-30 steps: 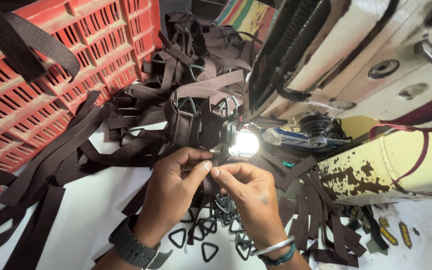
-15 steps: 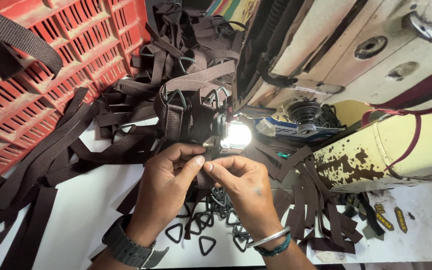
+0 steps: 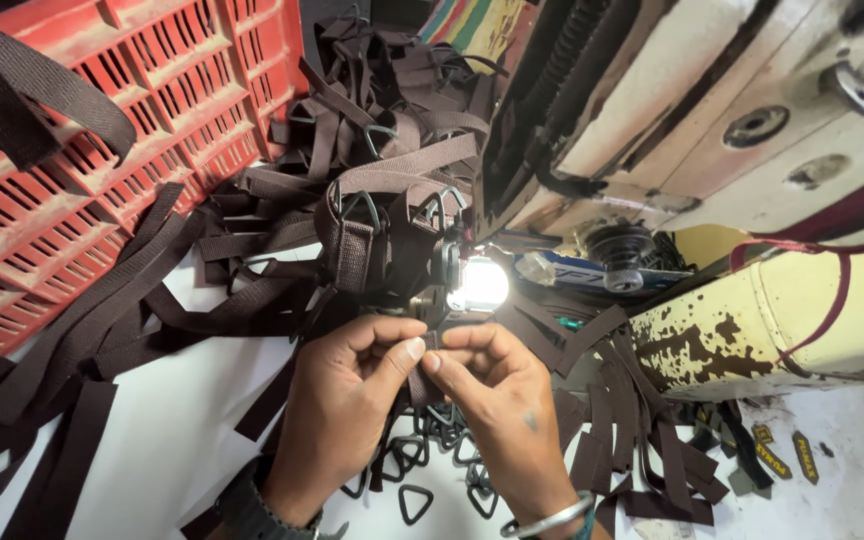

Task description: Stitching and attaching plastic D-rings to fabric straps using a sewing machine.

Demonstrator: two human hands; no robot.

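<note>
At the centre of the frame, the left hand and right hand together pinch a short brown webbing strap. Black triangular rings lie just below, a red crate at upper left.

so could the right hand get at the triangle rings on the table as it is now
Probably yes, but not freely. The rings lie just below both hands with nothing over them. The right hand is pinching a short brown strap together with the left hand, so it would need to let go first.
</note>
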